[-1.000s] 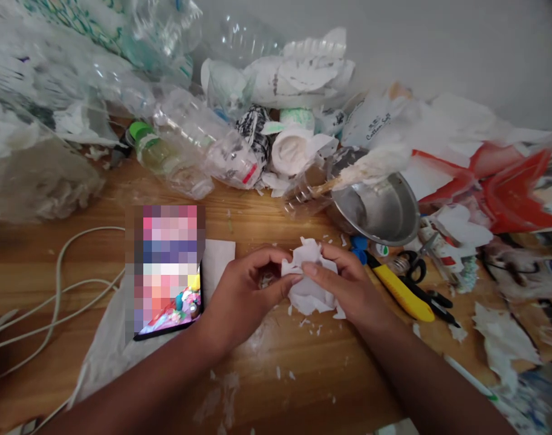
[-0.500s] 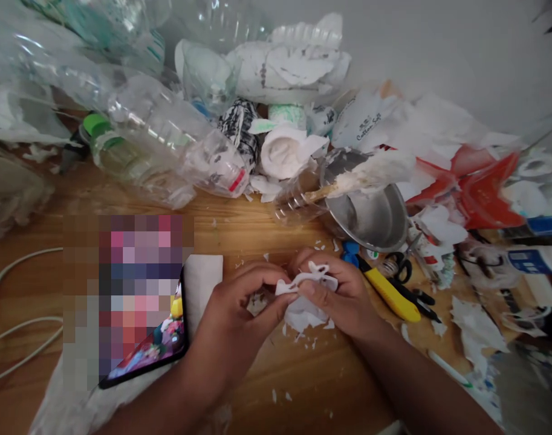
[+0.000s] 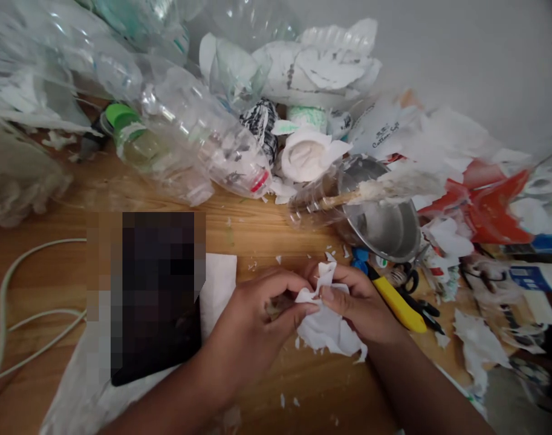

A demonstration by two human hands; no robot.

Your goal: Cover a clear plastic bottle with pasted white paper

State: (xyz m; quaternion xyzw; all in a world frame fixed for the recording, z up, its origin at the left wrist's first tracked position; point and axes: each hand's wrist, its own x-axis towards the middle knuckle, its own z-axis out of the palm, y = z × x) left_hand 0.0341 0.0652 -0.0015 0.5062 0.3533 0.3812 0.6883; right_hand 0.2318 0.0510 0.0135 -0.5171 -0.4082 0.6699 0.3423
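Observation:
Between my hands is a crumpled piece of white tissue paper, its torn lower end hanging down toward the table. My left hand pinches its left edge between thumb and fingertips. From the other side my right hand grips it, thumb pressed on top and fingers curled behind. A small strip sticks up between the two thumbs. Small torn white scraps lie on the wooden table below. Part of the right fingers is hidden behind the paper.
Left stands a dark-screened tablet, partly pixelated, near a white cable. Behind are clear plastic bottles, a white paper-wrapped cup and a metal bowl with a brush across it. A yellow-handled cutter and scissors lie right.
The tissue paper is turned and hangs lower and wider from my fingers. The tablet's screen has gone from a colourful picture to dark. The whole view has shifted slightly.

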